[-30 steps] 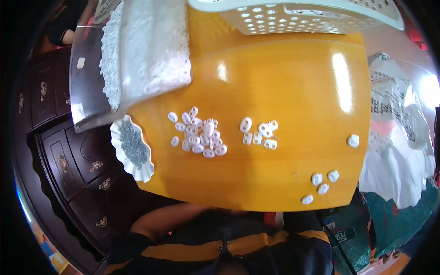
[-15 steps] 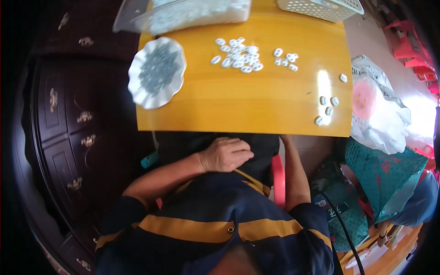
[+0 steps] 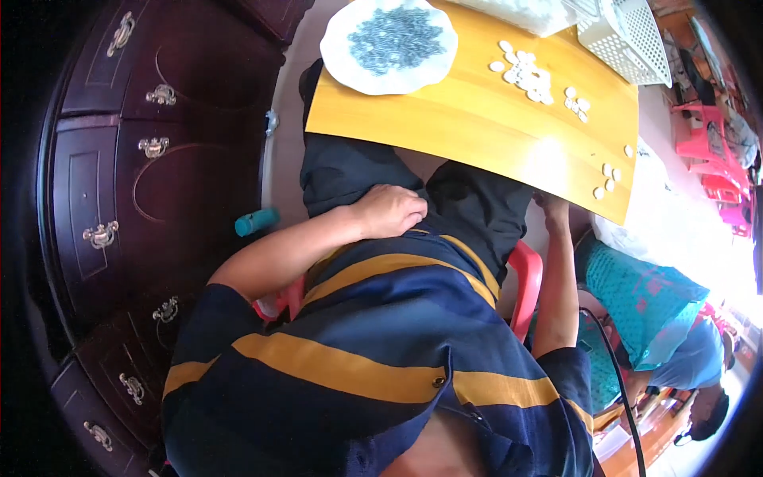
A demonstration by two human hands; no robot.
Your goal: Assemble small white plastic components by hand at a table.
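Note:
My left hand (image 3: 391, 211) rests on my lap by the shirt hem, its fingers curled together; the palm side is hidden, so anything inside does not show. My right hand (image 3: 550, 203) hangs beside my right thigh under the table's front edge, with its fingers mostly hidden. Nearest to both is the yellow-orange wooden table (image 3: 445, 131). On it stand a white scalloped plate (image 3: 338, 56) of small grey-blue pieces (image 3: 395, 40), a pile of small white oval pieces (image 3: 528, 77), a smaller cluster of white pieces (image 3: 578, 103) and several loose ones (image 3: 608, 171).
A clear bin of whitish contents (image 3: 528, 14) and a white perforated basket (image 3: 628, 40) stand at the back. Dark drawers (image 3: 87, 183) line the left, with a teal cylinder (image 3: 257, 222) nearby. Right are a teal bag (image 3: 648, 298), red stools (image 3: 703, 143) and another person (image 3: 691, 358).
My view has swung left and down, so the table now sits tilted toward the upper right and more of my lap shows. My left hand stays on the lap, the right below the table edge.

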